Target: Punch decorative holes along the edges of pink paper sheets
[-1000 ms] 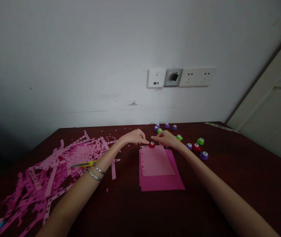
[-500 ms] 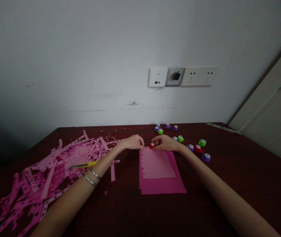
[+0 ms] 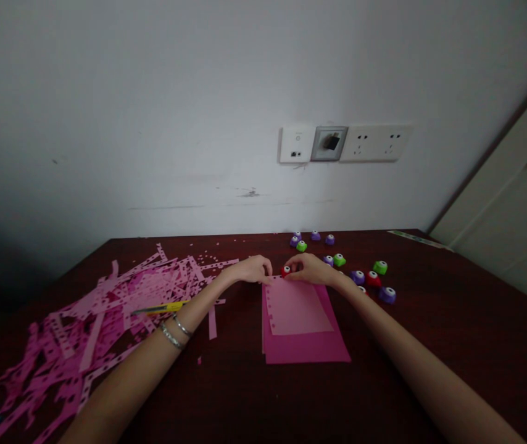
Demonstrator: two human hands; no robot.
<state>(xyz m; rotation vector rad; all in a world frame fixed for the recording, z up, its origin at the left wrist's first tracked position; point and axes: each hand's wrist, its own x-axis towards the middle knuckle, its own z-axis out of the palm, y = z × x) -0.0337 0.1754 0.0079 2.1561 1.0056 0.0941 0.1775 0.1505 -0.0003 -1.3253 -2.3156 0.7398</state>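
Note:
A red craft punch point(image 3: 285, 271) sits at the far edge of a light pink sheet point(image 3: 298, 311), and the fingers of my right hand point(image 3: 308, 268) are closed around its right side. At the sheet's far left corner, my left hand point(image 3: 255, 270) pinches the paper. Small punched holes run along the left and far edges of this sheet. Beneath it lies a larger dark pink sheet point(image 3: 310, 349), with another paper edge just showing at its left. My right fingers hide part of the punch.
Pink punched strips point(image 3: 101, 308) are heaped on the left, with a yellow utility knife point(image 3: 161, 308) on top. Several purple, green and red craft punches point(image 3: 373, 279) stand to the right and back. A patterned strip point(image 3: 421, 239) lies at the back right, below the wall sockets point(image 3: 374, 143).
The light pink sheet has shifted slightly right at its near end. My left hand has moved a little lower on the corner, and my right hand stays at the red craft punch.

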